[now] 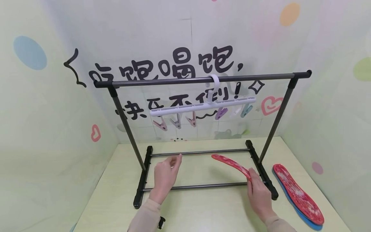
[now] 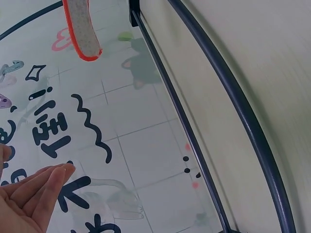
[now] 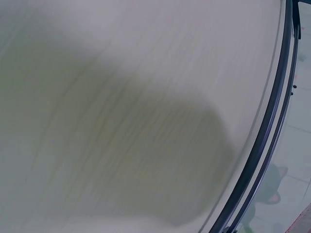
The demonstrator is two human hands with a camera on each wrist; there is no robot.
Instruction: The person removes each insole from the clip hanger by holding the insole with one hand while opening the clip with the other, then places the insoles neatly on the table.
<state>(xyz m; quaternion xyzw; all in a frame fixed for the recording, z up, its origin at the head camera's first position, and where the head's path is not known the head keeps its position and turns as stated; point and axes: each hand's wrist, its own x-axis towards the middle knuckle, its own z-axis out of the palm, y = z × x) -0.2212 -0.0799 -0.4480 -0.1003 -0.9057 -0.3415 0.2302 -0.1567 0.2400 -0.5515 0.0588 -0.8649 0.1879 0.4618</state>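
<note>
My right hand [image 1: 259, 195] grips one end of a red patterned insole [image 1: 232, 163], whose free end points left over the base of the rack. In the left wrist view the insole [image 2: 82, 29] shows a grey underside with a red edge. Nothing is in my left hand [image 1: 166, 174]; it is raised left of the insole, apart from it, with fingers loosely bent. A lilac clip hanger [image 1: 185, 109] hangs above both hands from the rack's top bar, with several coloured clips [image 1: 192, 119] below it.
The black rack [image 1: 127, 124] stands on a pale wooden table [image 1: 113, 183]. Another red insole [image 1: 298, 193] lies at the right with a blue layer [image 1: 304, 217] beneath it. A printed curtain [image 1: 150, 29] surrounds the table. A small black object [image 1: 161, 222] shows beside my left sleeve.
</note>
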